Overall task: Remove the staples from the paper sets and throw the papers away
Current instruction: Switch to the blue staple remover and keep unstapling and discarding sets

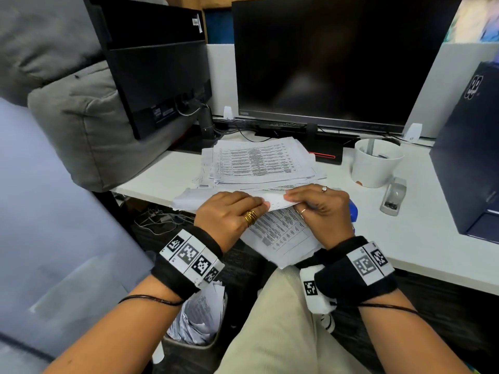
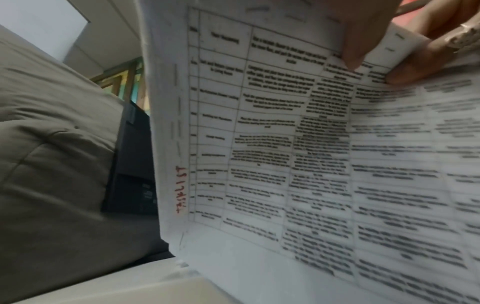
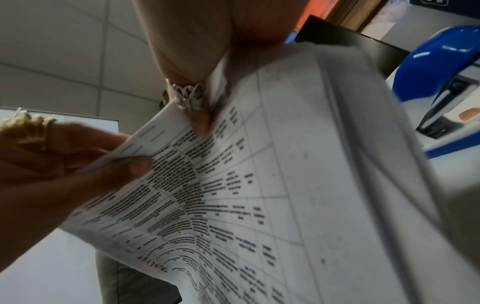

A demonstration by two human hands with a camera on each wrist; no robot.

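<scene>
A stapled paper set printed with tables hangs over the desk's front edge above my lap. My left hand pinches its folded top edge from the left. My right hand pinches the same edge from the right, a few centimetres away. In the right wrist view my right hand, with a silver ring, grips the sheets, and my left hand clamps the corner. The printed page fills the left wrist view. No staple is clearly visible. A bin full of crumpled papers stands on the floor under my left wrist.
A loose pile of papers lies on the white desk behind my hands. A blue stapler peeks from behind my right hand. A grey stapler, a white mug, two monitors and a dark box ring the desk.
</scene>
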